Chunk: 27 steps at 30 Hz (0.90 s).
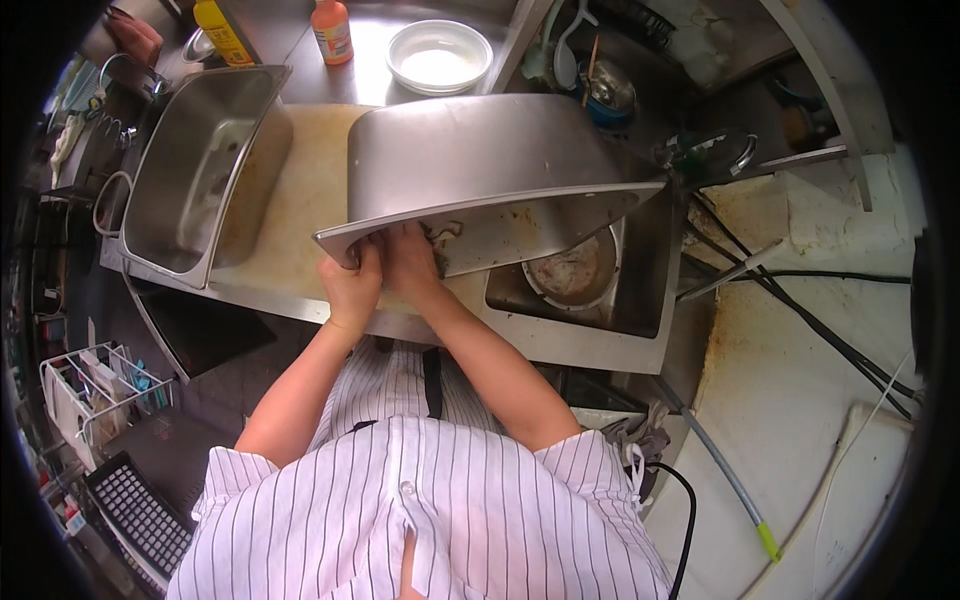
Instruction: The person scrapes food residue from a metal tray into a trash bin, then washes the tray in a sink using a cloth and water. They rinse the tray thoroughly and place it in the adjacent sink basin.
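A deep stainless steel food pan point(472, 150) is tipped on its side over a pale cutting board point(311, 161), its mouth facing me. My left hand point(351, 289) grips the rim at the pan's near left corner, the fingertips partly hidden. Inside the mouth is my right hand point(409, 262), its fingers covered by the rim, so what they hold does not show. Dark wet scraps point(444, 232) cling beside that hand, and brown specks mark the pan's inner wall. A second steel pan point(206, 172) stands at the left of the board, its inside bare.
At right, a sink basin point(645, 292) holds a stained round pan point(574, 270). Behind the board are a white bowl point(439, 56), an orange bottle point(332, 34) and a yellow bottle point(223, 34). Black cables point(825, 337) and a grey pole point(720, 457) lie to the right.
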### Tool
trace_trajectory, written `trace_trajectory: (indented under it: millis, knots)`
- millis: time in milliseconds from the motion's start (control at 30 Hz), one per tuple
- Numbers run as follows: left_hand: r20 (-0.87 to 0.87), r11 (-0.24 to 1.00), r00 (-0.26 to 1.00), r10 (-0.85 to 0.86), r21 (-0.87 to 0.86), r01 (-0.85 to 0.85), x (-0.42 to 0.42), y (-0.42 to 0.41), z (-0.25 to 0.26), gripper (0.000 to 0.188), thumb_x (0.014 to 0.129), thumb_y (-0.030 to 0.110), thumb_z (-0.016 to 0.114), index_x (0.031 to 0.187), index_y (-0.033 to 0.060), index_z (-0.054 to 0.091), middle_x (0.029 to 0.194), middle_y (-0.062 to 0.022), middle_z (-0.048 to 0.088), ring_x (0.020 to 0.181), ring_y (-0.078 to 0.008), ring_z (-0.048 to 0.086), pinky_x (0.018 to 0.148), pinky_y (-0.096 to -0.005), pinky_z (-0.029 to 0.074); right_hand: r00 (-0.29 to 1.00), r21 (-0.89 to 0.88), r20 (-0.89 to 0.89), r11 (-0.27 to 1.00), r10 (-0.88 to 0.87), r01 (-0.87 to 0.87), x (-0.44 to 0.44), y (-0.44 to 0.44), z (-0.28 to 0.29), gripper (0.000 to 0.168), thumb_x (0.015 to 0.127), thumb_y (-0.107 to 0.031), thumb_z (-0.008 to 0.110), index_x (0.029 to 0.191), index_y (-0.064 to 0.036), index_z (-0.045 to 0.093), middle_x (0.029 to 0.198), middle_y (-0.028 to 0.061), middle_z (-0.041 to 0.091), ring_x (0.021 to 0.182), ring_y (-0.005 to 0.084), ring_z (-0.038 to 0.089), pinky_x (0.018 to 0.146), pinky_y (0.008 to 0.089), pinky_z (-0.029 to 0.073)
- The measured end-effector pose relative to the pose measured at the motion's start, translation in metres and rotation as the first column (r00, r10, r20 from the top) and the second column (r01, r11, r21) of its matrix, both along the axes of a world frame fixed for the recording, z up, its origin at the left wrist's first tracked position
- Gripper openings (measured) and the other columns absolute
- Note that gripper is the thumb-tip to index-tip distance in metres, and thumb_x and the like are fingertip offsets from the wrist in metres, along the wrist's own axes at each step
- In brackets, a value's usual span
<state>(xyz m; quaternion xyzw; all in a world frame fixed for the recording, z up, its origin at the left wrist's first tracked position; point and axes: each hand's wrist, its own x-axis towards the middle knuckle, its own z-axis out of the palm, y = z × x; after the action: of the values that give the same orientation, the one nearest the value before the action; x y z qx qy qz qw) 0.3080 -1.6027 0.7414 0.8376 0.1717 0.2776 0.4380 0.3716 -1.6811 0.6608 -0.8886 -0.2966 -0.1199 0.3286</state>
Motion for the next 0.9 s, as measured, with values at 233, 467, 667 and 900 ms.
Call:
trace_trajectory:
  millis: [233, 467, 667, 900]
  knots:
    - [0.062, 0.995, 0.995, -0.083, 0.058, 0.079, 0.000, 0.000, 0.006, 0.002, 0.072, 0.003, 0.056, 0.071, 0.0017, 0.054, 0.060, -0.0160, 0.052, 0.052, -0.0332, 0.052, 0.048, -0.0370, 0.040, 0.902, -0.408, -0.011, 0.825, -0.432, 0.390, 0.057, -0.123, 0.014, 0.020, 0.075, -0.019, 0.051, 0.082, -0.002, 0.057, 0.084, 0.0154, 0.056, 0.081, 0.0274, 0.055, 0.068, 0.0398, 0.046]
    - [0.057, 0.986, 0.987, -0.150, 0.077, 0.145, -0.008, 0.002, 0.002, 0.002, 0.071, 0.001, 0.054, 0.070, 0.0011, 0.052, 0.058, -0.0168, 0.051, 0.051, -0.0346, 0.051, 0.047, -0.0388, 0.039, 0.983, -0.443, 0.173, 0.887, -0.063, 0.135, 0.021, -0.031, -0.054, 0.017, 0.074, -0.018, 0.051, 0.070, -0.008, 0.065, 0.070, 0.0107, 0.062, 0.066, 0.0254, 0.059, 0.059, 0.0385, 0.048]
    - [0.048, 0.981, 0.981, -0.190, 0.047, 0.187, -0.005, -0.005, 0.016, 0.002, 0.070, 0.001, 0.054, 0.068, 0.0008, 0.052, 0.058, -0.0172, 0.051, 0.051, -0.0353, 0.050, 0.047, -0.0392, 0.038, 0.842, -0.539, -0.150, 0.757, -0.519, 0.371, 0.088, -0.113, 0.015, 0.024, 0.079, -0.024, 0.048, 0.087, -0.008, 0.064, 0.089, 0.0101, 0.061, 0.086, 0.0221, 0.058, 0.070, 0.0380, 0.047]
    - [0.059, 0.985, 0.983, -0.175, 0.005, 0.175, -0.012, -0.002, 0.009, 0.001, 0.071, 0.001, 0.053, 0.071, 0.0001, 0.053, 0.058, -0.0162, 0.051, 0.050, -0.0326, 0.050, 0.048, -0.0367, 0.039, 0.985, -0.449, -0.034, 0.883, -0.168, 0.135, 0.022, -0.010, -0.028, 0.035, 0.080, -0.027, 0.047, 0.104, -0.004, 0.057, 0.105, 0.0153, 0.056, 0.098, 0.0312, 0.051, 0.087, 0.0431, 0.038]
